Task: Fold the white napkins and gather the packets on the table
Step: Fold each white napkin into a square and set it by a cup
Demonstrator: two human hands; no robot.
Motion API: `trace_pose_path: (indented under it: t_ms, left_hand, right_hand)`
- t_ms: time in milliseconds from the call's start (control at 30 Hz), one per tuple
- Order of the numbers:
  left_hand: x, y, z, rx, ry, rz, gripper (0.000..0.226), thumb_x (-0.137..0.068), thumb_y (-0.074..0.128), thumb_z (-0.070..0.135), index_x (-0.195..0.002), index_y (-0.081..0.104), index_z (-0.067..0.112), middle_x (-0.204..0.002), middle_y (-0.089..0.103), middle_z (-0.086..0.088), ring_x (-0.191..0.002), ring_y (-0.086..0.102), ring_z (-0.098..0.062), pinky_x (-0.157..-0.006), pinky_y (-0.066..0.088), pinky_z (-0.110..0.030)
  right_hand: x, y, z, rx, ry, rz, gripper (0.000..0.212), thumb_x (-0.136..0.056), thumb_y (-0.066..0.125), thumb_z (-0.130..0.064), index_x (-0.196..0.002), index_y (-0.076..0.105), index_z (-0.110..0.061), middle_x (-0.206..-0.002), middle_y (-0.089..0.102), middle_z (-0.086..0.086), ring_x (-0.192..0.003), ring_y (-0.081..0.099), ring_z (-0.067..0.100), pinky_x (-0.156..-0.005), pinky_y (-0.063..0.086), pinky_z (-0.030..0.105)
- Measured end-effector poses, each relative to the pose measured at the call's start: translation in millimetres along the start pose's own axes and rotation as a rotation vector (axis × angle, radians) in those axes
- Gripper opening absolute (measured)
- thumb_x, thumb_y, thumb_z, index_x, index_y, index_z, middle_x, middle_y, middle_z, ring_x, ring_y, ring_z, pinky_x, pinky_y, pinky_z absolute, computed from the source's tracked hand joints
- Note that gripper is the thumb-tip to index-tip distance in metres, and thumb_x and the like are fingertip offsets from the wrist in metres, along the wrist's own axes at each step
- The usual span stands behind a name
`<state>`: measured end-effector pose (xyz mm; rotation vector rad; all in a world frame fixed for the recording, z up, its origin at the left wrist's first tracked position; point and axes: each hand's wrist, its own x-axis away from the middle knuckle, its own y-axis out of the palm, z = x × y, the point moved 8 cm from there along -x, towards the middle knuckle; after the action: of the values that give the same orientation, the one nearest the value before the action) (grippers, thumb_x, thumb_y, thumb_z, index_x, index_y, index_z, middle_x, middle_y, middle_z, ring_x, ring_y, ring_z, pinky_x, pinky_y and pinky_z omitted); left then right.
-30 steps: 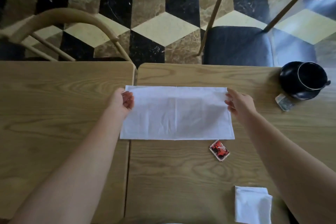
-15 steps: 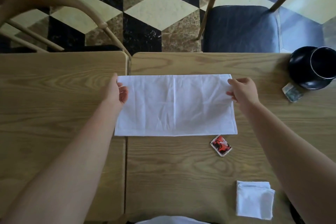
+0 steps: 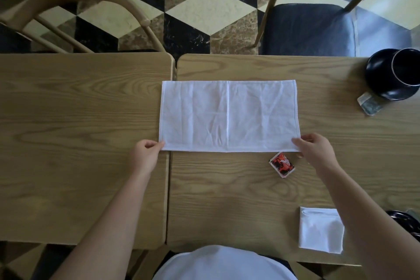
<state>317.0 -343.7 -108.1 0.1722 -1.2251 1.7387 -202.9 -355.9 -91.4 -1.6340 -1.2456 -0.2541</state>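
Handling: the white rectangular cloth napkin (image 3: 228,116) looks thin, soft and light, so it should bend wherever it is lifted and may sag or drag if taken by one corner only; I judge the two near corners the sensible hold, lifted together so the edges meet squarely.
Look of the napkin: plain white with a narrow stitched hem, lightly creased, with a raised fold line down its middle (it appears already halved into a long strip).
Where it lies: flat on the light oak-grain wooden table (image 3: 79,109), its left end across the seam between the two tabletops.
Left hand (image 3: 145,155): at the napkin's near left corner, thumb and fingers curled and closing on the corner, though how much cloth is caught I cannot tell.
Right hand (image 3: 314,151): at the near right corner, fingertips pinching the hem.
Red and black square packet (image 3: 281,164): on the table just beside the napkin's near edge, close to the right hand, not yet gathered.
Grey-green packet (image 3: 369,104): well to the right, partly tucked under the black glossy cup and saucer (image 3: 395,75).
Small folded white napkin (image 3: 321,229): a finished square near the table's near right edge.
Progress: one napkin done, this one mid-fold, packets scattered.
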Motion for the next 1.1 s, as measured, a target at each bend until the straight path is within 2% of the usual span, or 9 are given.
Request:
trace_pose_path:
  t_ms: [200,367,500,600,700,800,867,967,1100]
  left_hand:
    - [1.4,5.3,-7.4,0.000,-0.034,-0.041,0.025,-0.079,0.078,0.039,-0.074,0.065,0.017,-0.068,0.068,-0.003,-0.064,0.064,-0.025,-0.061,0.045,-0.033]
    - [3.1,6.3,-18.0,0.048,-0.066,-0.042,0.025,-0.082,0.078,0.031,-0.073,0.066,0.012,-0.066,0.067,-0.004,-0.064,0.065,-0.025,-0.062,0.045,-0.032]
    - [8.8,2.3,-13.0,-0.030,-0.056,0.007,0.022,-0.085,0.074,0.029,-0.082,0.060,0.013,-0.074,0.068,-0.006,-0.074,0.069,-0.033,-0.069,0.052,-0.041]
    - [26.9,3.6,18.1,-0.216,0.151,0.109,0.021,-0.086,0.066,0.028,-0.079,0.048,0.019,-0.073,0.060,-0.003,-0.064,0.058,-0.024,-0.059,0.047,-0.038]
    - [62.9,45.0,65.0,-0.331,0.521,-0.022,0.016,-0.088,0.056,0.023,-0.076,0.046,0.023,-0.071,0.053,0.005,-0.061,0.051,-0.013,-0.051,0.040,-0.031]
    - [93.7,93.7,96.9,-0.385,0.747,-0.236,0.011,-0.088,0.055,0.022,-0.078,0.052,0.023,-0.073,0.048,0.013,-0.071,0.050,-0.013,-0.057,0.037,-0.029]
    - [96.7,114.8,103.7,-0.409,0.741,-0.315,0.008,-0.089,0.056,0.022,-0.082,0.060,0.022,-0.073,0.051,0.011,-0.075,0.053,-0.017,-0.061,0.039,-0.029]
    - [90.4,129.5,104.5,-0.473,0.682,-0.341,0.011,-0.085,0.059,0.021,-0.087,0.069,0.020,-0.081,0.061,0.003,-0.083,0.058,-0.022,-0.068,0.047,-0.033]
    - [75.4,117.2,89.6,-0.547,0.635,-0.321,0.015,-0.088,0.054,0.030,-0.075,0.057,0.023,-0.070,0.057,0.010,-0.068,0.057,-0.015,-0.056,0.044,-0.031]
  right_hand:
    - [10.7,-2.1,15.1,0.028,0.024,0.033,0.019,-0.085,0.070,-0.031,-0.083,0.070,-0.012,-0.061,0.067,0.001,-0.055,0.056,0.014,-0.053,0.038,0.028]
    - [13.7,-0.2,27.4,0.017,0.025,0.042,0.019,-0.087,0.072,-0.028,-0.081,0.068,-0.010,-0.070,0.070,0.007,-0.052,0.053,0.013,-0.054,0.040,0.029]
    - [19.6,-1.8,23.6,0.099,0.005,0.082,0.025,-0.086,0.071,-0.031,-0.097,0.066,-0.008,-0.088,0.072,0.007,-0.074,0.061,0.020,-0.065,0.044,0.031]
    - [33.2,-6.1,1.6,0.156,-0.101,0.216,0.032,-0.086,0.067,-0.032,-0.109,0.059,-0.010,-0.095,0.065,0.003,-0.084,0.062,0.023,-0.070,0.044,0.033]
    - [53.5,41.3,-36.2,0.173,-0.271,0.052,0.015,-0.090,0.062,-0.023,-0.104,0.060,-0.017,-0.082,0.063,-0.008,-0.073,0.062,0.015,-0.063,0.044,0.025]
    - [80.1,114.5,-74.8,0.269,-0.483,-0.217,0.014,-0.091,0.058,-0.015,-0.103,0.063,-0.017,-0.091,0.064,-0.004,-0.083,0.062,0.017,-0.075,0.049,0.032]
    - [93.7,150.6,-90.6,0.338,-0.568,-0.316,0.019,-0.090,0.054,-0.011,-0.105,0.064,-0.014,-0.102,0.066,0.005,-0.091,0.065,0.024,-0.082,0.052,0.037]
    - [97.7,173.8,-95.1,0.443,-0.596,-0.340,0.019,-0.088,0.055,-0.012,-0.103,0.066,-0.011,-0.106,0.064,0.011,-0.097,0.063,0.034,-0.078,0.051,0.038]
    - [88.2,163.4,-86.6,0.494,-0.605,-0.303,0.016,-0.088,0.052,-0.011,-0.097,0.065,-0.012,-0.103,0.061,0.008,-0.093,0.061,0.033,-0.071,0.047,0.035]
